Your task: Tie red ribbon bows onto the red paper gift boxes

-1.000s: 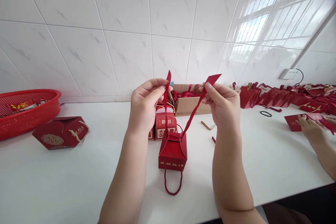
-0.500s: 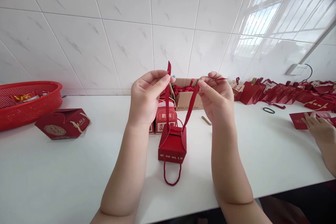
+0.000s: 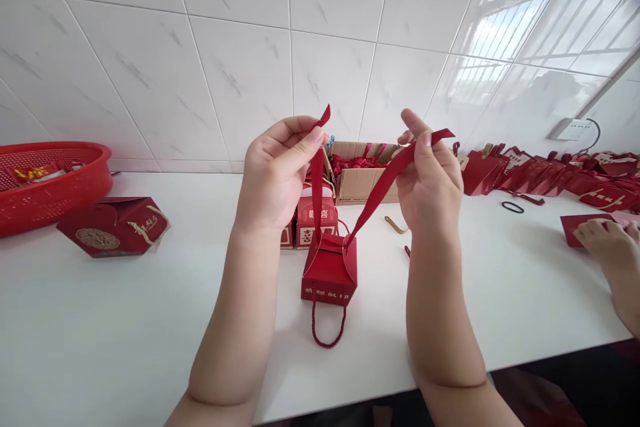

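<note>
A person sits at a white table against a tiled wall, seen from their own head. A small red box stands on the table near its front edge, midway between the person's forearms. All places below are given from this box.

A red ribbon runs up out of the box top in two strands. The left hand, raised above and left of the box, pinches the left strand between thumb and forefinger, so that strand hangs almost straight down and its tip pokes up past the fingers. The right hand, raised above and right of the box, grips the right strand with closed fingers; that strand slants down to the box, and its loose end sticks out to the right. A red cord loop hangs from the box front and lies on the table toward the person.

Just behind the box stand more red boxes with gold characters. Farther behind is an open cardboard carton holding red ribbons. A flat gold strip lies on the table behind and right of the box.

Well to the left lies a larger red package on its side, and beyond it a red basket at the table's far left.

Far right, a row of folded red cartons runs along the wall, with a black ring lying in front of it. At the right edge, another person's hand rests on a flat red sheet.
</note>
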`<act>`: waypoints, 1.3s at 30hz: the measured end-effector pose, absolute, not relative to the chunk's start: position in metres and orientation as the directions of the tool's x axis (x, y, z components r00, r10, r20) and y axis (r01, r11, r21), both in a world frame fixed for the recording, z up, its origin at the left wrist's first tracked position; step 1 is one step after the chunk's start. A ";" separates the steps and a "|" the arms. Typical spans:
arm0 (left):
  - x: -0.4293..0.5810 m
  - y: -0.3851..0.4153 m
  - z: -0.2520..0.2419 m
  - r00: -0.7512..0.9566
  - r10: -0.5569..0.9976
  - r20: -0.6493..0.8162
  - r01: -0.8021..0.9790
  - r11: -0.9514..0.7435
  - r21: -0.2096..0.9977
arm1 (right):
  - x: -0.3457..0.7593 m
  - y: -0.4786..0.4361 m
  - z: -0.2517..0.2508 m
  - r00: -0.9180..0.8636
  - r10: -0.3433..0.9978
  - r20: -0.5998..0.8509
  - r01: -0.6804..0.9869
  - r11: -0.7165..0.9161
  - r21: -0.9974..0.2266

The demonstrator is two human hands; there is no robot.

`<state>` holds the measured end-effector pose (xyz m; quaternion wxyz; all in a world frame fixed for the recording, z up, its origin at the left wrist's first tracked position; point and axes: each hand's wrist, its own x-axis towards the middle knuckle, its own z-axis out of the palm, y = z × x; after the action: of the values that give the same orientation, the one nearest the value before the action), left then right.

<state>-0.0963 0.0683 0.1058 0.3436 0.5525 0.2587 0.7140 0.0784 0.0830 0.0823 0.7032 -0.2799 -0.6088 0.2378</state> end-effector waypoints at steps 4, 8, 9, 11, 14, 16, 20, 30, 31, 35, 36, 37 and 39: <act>-0.097 0.071 0.106 -0.145 0.786 0.600 -0.242 -0.617 0.749 | 0.083 0.082 0.083 0.208 0.643 0.737 0.052 0.746 -0.664; -0.098 0.076 0.104 -0.191 0.766 0.614 -0.255 -0.643 0.723 | 0.088 0.088 0.082 0.218 0.642 0.735 0.028 0.748 -0.663; -0.099 0.077 0.103 -0.209 0.759 0.616 -0.245 -0.651 0.719 | 0.088 0.090 0.081 0.218 0.637 0.739 0.027 0.753 -0.657; -0.100 0.079 0.103 -0.239 0.741 0.627 -0.220 -0.671 0.708 | 0.087 0.093 0.080 0.228 0.603 0.764 0.043 0.778 -0.627; -0.101 0.080 0.103 -0.268 0.711 0.650 -0.201 -0.701 0.684 | 0.084 0.092 0.080 0.262 0.540 0.800 0.064 0.817 -0.573; -0.100 0.080 0.104 -0.280 0.704 0.653 -0.206 -0.709 0.675 | 0.081 0.089 0.081 0.286 0.543 0.789 0.040 0.816 -0.576; -0.100 0.078 0.103 -0.277 0.713 0.644 -0.222 -0.699 0.679 | 0.079 0.083 0.084 0.285 0.600 0.747 0.003 0.779 -0.627; -0.105 0.075 0.105 -0.277 0.727 0.628 -0.224 -0.685 0.693 | 0.071 0.086 0.087 0.351 0.638 0.685 -0.102 0.753 -0.650; -0.105 0.074 0.105 -0.273 0.729 0.628 -0.227 -0.683 0.694 | 0.069 0.085 0.087 0.357 0.642 0.678 -0.114 0.751 -0.651; -0.102 0.073 0.106 -0.261 0.734 0.627 -0.241 -0.679 0.694 | 0.063 0.080 0.089 0.377 0.650 0.660 -0.155 0.747 -0.647; -0.102 0.072 0.106 -0.256 0.735 0.627 -0.246 -0.677 0.693 | 0.062 0.079 0.090 0.380 0.646 0.662 -0.157 0.751 -0.642; -0.101 0.072 0.106 -0.252 0.736 0.628 -0.250 -0.676 0.693 | 0.061 0.078 0.090 0.380 0.641 0.667 -0.153 0.755 -0.637; -0.100 0.073 0.106 -0.244 0.738 0.630 -0.253 -0.675 0.693 | 0.059 0.076 0.091 0.375 0.634 0.676 -0.140 0.760 -0.635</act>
<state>-0.0999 0.0727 0.1060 0.3288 0.5197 0.2332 0.7533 0.0588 0.0765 0.0906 0.7919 -0.2455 -0.5028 0.2444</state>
